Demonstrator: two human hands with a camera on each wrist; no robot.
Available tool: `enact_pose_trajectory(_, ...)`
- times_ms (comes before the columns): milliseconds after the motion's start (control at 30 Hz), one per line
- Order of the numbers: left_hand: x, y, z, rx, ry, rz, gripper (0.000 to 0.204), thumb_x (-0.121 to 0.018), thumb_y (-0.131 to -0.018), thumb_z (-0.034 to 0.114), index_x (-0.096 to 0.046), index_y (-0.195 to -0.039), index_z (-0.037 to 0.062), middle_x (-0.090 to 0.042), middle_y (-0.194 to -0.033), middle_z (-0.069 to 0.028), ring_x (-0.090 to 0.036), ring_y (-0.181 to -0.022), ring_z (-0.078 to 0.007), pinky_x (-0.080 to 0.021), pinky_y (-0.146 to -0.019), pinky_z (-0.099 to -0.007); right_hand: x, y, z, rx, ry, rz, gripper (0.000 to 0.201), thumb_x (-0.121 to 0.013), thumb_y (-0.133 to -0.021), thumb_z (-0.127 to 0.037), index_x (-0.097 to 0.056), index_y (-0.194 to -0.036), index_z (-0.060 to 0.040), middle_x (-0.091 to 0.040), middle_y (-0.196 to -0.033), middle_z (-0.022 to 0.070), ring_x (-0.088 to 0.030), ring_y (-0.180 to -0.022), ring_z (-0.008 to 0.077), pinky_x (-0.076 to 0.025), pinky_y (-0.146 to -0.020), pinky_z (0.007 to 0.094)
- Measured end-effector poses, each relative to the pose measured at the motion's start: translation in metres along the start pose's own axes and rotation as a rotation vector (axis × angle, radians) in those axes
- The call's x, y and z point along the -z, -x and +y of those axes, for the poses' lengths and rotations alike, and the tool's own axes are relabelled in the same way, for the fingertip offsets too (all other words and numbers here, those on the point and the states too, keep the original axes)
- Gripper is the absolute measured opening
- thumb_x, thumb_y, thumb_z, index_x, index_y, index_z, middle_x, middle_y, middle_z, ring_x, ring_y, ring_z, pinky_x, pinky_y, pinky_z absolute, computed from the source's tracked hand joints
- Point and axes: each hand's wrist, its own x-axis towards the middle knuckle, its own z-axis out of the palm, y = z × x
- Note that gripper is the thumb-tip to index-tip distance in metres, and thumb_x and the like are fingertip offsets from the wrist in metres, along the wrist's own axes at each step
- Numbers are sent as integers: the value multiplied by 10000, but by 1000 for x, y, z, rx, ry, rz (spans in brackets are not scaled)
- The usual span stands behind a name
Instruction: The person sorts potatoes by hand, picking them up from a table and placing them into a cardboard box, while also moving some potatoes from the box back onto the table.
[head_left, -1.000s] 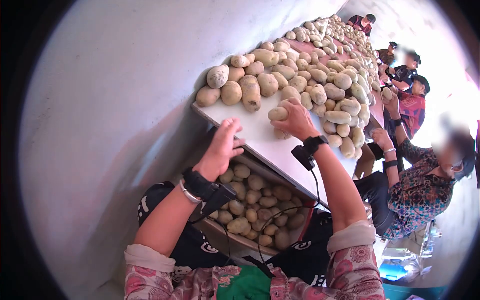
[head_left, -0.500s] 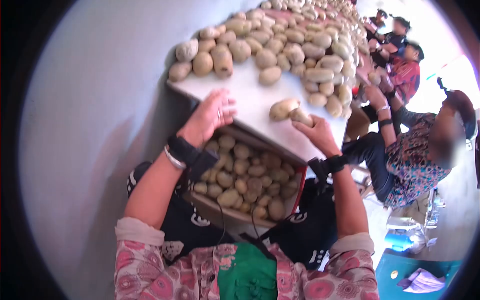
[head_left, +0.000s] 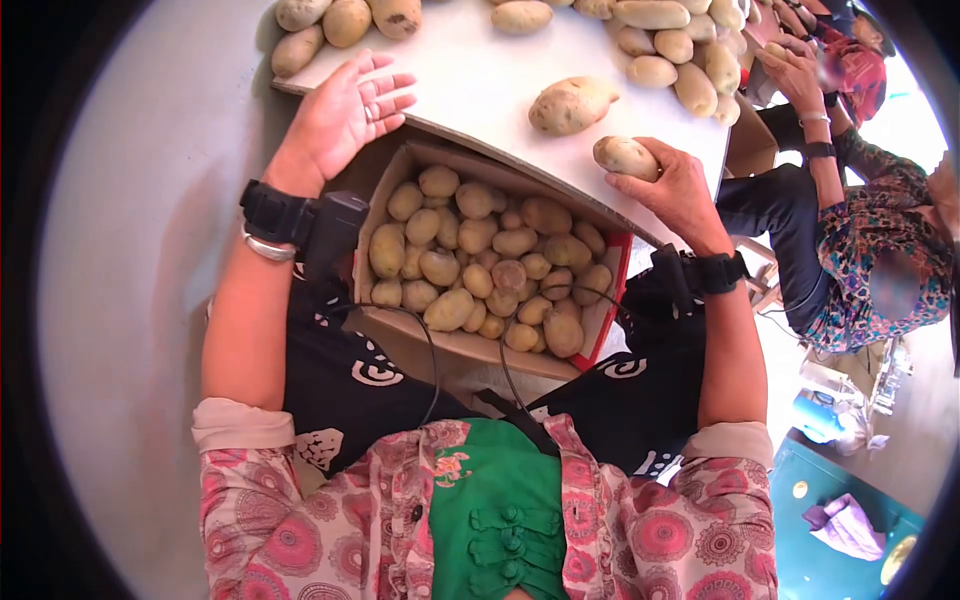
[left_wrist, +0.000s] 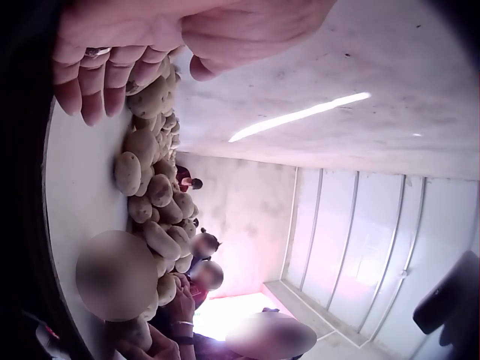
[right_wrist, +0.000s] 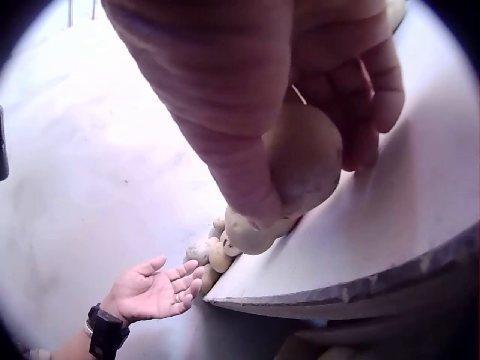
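My right hand (head_left: 680, 190) grips a potato (head_left: 626, 157) over the right part of the white tabletop (head_left: 470, 70); in the right wrist view the thumb lies along one side of this potato (right_wrist: 304, 157). A larger potato (head_left: 573, 106) lies on the tabletop just beyond it. My left hand (head_left: 335, 115) is held palm up at the table's left front edge, fingers spread and nothing in them. Below the edge, a cardboard box (head_left: 455, 335) full of potatoes (head_left: 480, 236) stands between my legs.
More potatoes (head_left: 695, 60) are heaped along the far part of the table. A wall (head_left: 140, 300) runs close on the left. To the right sits a person in a patterned shirt (head_left: 885, 250). A teal container (head_left: 830, 500) stands at the lower right.
My right hand has come back from the pile to the table's near right side with a potato. The left hand stays empty near the left edge. My view has tilted down toward the box.
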Motion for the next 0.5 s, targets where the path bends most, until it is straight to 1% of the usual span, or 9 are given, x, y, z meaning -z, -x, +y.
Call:
enact_pose_trajectory(67,1,-2,1,20,-16,0,453,-383,-965,353,-360,-1286,34,-488,-1260,-159,-535,-1085,-225,-464,-878,-330,0,10,-3,92,-263,12,419,-737,-693,-215,-624,-1014,29,-660,-822,76,-601,-761,112,-490,-736,256)
enact_pose_trajectory(100,5,-4,0,17,-24,-11,453,-381,-966,353,-361,-1287,34,-490,-1261,-156,-537,-1084,-221,-466,-879,-329,2,15,-7,53,-350,-66,406,-739,-695,-162,-621,-1039,19,-659,-851,39,-582,-800,74,-488,-757,237)
enact_pose_trajectory(200,8,-2,1,18,-65,51,456,-375,-968,357,-370,-1289,35,-498,-1257,-150,-542,-1083,-216,-471,-881,-325,-2,29,-27,28,-533,-316,431,-719,-731,-60,-573,-1134,-12,-620,-1007,12,-554,-912,71,-465,-828,243)
enact_pose_trajectory(233,19,-6,1,25,-39,5,457,-377,-967,359,-373,-1288,33,-499,-1256,-151,-542,-1085,-216,-472,-881,-324,-9,34,-32,49,-605,-362,458,-720,-729,-46,-559,-1158,-20,-608,-1034,6,-547,-932,74,-460,-844,246)
enact_pose_trajectory(267,23,-7,2,32,-12,-42,458,-379,-967,360,-377,-1286,32,-500,-1254,-151,-541,-1088,-216,-472,-881,-323,-19,37,-32,114,-567,-385,450,-726,-716,-43,-566,-1137,-26,-617,-1021,21,-551,-942,88,-460,-854,255)
enact_pose_trajectory(333,24,-7,2,32,-16,-30,454,-382,-967,357,-380,-1282,29,-502,-1253,-151,-543,-1084,-214,-472,-881,-324,-32,42,-40,191,-375,-437,452,-729,-695,-44,-566,-1117,-27,-626,-995,46,-565,-924,112,-463,-841,265)
enact_pose_trajectory(367,21,-7,2,30,-34,-22,453,-380,-967,355,-377,-1282,29,-500,-1255,-151,-546,-1078,-213,-473,-879,-323,-42,44,-37,283,-331,-442,464,-731,-662,-57,-566,-1095,-30,-629,-966,89,-595,-898,177,-472,-820,289)
enact_pose_trajectory(400,18,-7,2,28,-50,-14,452,-378,-968,353,-374,-1281,28,-498,-1258,-151,-550,-1071,-211,-474,-878,-323,-52,47,-34,371,-263,-431,440,-703,-649,-93,-576,-1066,-34,-618,-920,157,-607,-872,310,-487,-789,359)
enact_pose_trajectory(500,6,-7,2,23,-80,61,455,-371,-969,353,-362,-1285,26,-496,-1259,-150,-555,-1056,-213,-475,-874,-322,-75,56,-30,460,-247,-461,515,-709,-634,-71,-547,-1123,-43,-602,-976,163,-582,-937,331,-476,-821,399)
